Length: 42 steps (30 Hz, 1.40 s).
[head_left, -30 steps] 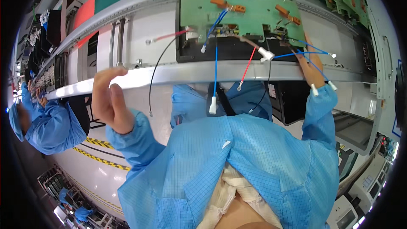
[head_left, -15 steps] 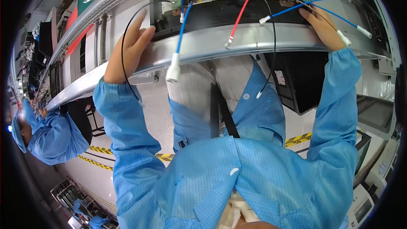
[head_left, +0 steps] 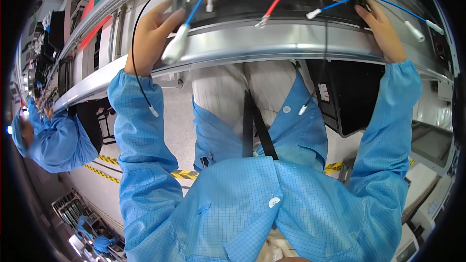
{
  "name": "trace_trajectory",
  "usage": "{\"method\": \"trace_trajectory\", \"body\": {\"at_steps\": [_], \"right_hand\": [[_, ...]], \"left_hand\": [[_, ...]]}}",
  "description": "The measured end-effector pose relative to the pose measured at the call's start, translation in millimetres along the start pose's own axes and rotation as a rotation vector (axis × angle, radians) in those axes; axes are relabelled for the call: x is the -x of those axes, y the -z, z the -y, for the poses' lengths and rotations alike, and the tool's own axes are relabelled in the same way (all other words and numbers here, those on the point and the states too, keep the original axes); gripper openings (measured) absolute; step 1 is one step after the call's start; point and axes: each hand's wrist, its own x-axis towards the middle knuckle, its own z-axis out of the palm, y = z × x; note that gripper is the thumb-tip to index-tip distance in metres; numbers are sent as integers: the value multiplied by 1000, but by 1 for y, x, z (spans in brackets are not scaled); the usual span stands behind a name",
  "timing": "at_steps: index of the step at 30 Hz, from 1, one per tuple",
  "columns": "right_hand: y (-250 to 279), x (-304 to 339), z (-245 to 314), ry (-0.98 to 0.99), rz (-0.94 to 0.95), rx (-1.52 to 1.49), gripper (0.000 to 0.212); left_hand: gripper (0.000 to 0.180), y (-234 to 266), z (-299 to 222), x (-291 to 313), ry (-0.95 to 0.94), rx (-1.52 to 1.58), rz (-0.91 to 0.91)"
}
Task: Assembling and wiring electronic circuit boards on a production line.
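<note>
i see the left hand [head_left: 154, 35] and right hand [head_left: 383, 30] grasping, fingers curled, opposite ends of a long black rectangular tray [head_left: 238, 6], just beyond a silver metal rail [head_left: 272, 43]. red plastic-coated wire [head_left: 278, 2] dangles loose-ended, seemingly not yet connected.

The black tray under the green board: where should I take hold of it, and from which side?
I would grip the black tray by its two short ends, left hand from the left, right hand from the right. It is long from side to side, so this should balance it. The metal rail runs along its front, and the red wire hangs there.
</note>
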Motion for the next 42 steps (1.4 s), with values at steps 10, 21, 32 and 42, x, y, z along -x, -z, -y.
{"method": "trace_trajectory", "body": {"at_steps": [10,21,32,42], "right_hand": [[19,-12,-13,-67,-89,-2,49],[42,-24,-35,-138,-201,-154,41],[15,-8,-25,-2,-44,95,45],[3,4,9,-24,27,317,42]], "left_hand": [[53,7,20,-3,-92,86,33],[60,-1,-24,-2,-30,151,62],[66,-3,5,1,-23,-176,61],[68,-3,-16,9,52,-223,45]]}}
